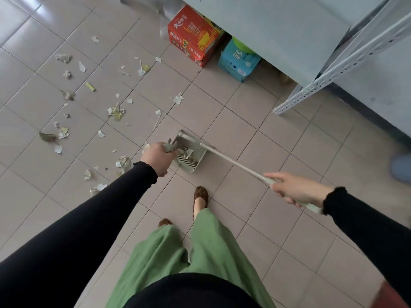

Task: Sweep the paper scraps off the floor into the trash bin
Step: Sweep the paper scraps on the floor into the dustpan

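Note:
Several torn paper scraps (115,112) lie scattered over the tiled floor, mostly to the left and ahead of me. A pale green dustpan (195,145) sits on the floor in front of my feet with a few scraps inside it. Its long pale handle (235,164) runs back to the right, where my right hand (295,190) grips the green end. My left hand (158,158) grips the top of a green broom handle (169,148) just left of the dustpan. The broom's head is hidden under that hand. No trash bin is in view.
A red carton (195,36) and a blue package (238,61) stand under a grey cabinet (278,30) ahead. A white metal rack (333,70) leans at the right. A blurred blue shoe (402,167) shows at the right edge. My shoe (201,196) is behind the dustpan.

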`<control>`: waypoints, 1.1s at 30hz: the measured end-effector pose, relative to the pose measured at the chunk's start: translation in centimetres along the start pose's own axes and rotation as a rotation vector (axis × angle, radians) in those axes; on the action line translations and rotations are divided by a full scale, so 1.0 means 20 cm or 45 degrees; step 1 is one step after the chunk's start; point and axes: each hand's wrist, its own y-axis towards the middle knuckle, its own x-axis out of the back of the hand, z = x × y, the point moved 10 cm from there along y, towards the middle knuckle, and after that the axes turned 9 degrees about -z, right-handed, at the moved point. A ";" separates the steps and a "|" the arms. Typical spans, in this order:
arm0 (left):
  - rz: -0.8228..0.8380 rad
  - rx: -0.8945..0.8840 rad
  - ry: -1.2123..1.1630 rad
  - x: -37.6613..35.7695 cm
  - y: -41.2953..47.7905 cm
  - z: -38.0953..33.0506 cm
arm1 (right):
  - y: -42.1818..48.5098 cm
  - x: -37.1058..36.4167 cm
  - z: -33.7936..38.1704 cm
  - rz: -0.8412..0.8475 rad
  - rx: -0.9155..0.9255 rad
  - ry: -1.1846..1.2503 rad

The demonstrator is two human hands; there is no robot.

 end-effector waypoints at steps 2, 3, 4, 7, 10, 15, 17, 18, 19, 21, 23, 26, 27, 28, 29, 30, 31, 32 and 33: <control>-0.007 0.013 -0.024 -0.01 -0.01 0.01 | 0.04 -0.05 0.02 -0.089 0.034 -0.037; -0.015 0.017 -0.036 -0.01 -0.01 0.02 | 0.09 -0.08 0.05 -0.144 0.062 -0.080; -0.023 0.021 -0.043 0.00 -0.02 0.02 | 0.14 -0.11 0.08 -0.184 0.083 -0.117; -0.030 0.029 -0.036 -0.01 -0.03 0.04 | 0.26 -0.22 0.12 -0.160 0.084 -0.134; -0.021 0.019 -0.031 -0.01 -0.06 0.07 | 0.19 -0.29 0.05 -0.055 0.027 -0.017; -0.040 -0.062 -0.020 0.04 -0.19 0.18 | -0.21 -0.45 -0.16 -0.064 0.000 0.314; -0.062 -0.092 -0.010 0.09 -0.27 0.28 | -0.28 -0.57 -0.21 -0.073 -0.026 0.367; -0.070 -0.102 0.000 0.12 -0.32 0.34 | -0.29 -0.64 -0.22 -0.043 -0.061 0.405; -0.078 -0.108 0.016 0.15 -0.37 0.41 | -0.28 -0.71 -0.23 0.000 -0.111 0.468; -0.092 -0.117 0.058 0.22 -0.48 0.55 | -0.23 -0.82 -0.19 -0.001 -0.170 0.538; -0.111 -0.134 0.068 0.31 -0.58 0.70 | -0.15 -0.88 -0.11 -0.124 -0.137 0.453; -0.127 -0.136 0.046 0.44 -0.70 0.94 | -0.10 -1.06 0.03 -0.229 -0.057 0.328; -0.128 -0.135 0.037 0.49 -0.73 1.03 | -0.10 -1.13 0.07 -0.245 -0.050 0.317; -0.127 -0.126 0.024 0.53 -0.76 1.12 | -0.10 -1.20 0.10 -0.264 -0.045 0.315; -0.123 -0.112 0.007 0.58 -0.78 1.21 | -0.11 -1.27 0.12 -0.279 -0.042 0.308; -0.117 -0.097 -0.009 0.63 -0.80 1.30 | -0.12 -1.34 0.14 -0.293 -0.039 0.297; -0.108 -0.084 -0.025 0.68 -0.82 1.39 | -0.14 -1.42 0.16 -0.301 -0.038 0.289; -0.101 -0.073 -0.040 0.73 -0.85 1.47 | -0.17 -1.50 0.18 -0.310 -0.035 0.286; -0.098 -0.063 -0.050 0.78 -0.87 1.56 | -0.20 -1.59 0.20 -0.312 -0.033 0.286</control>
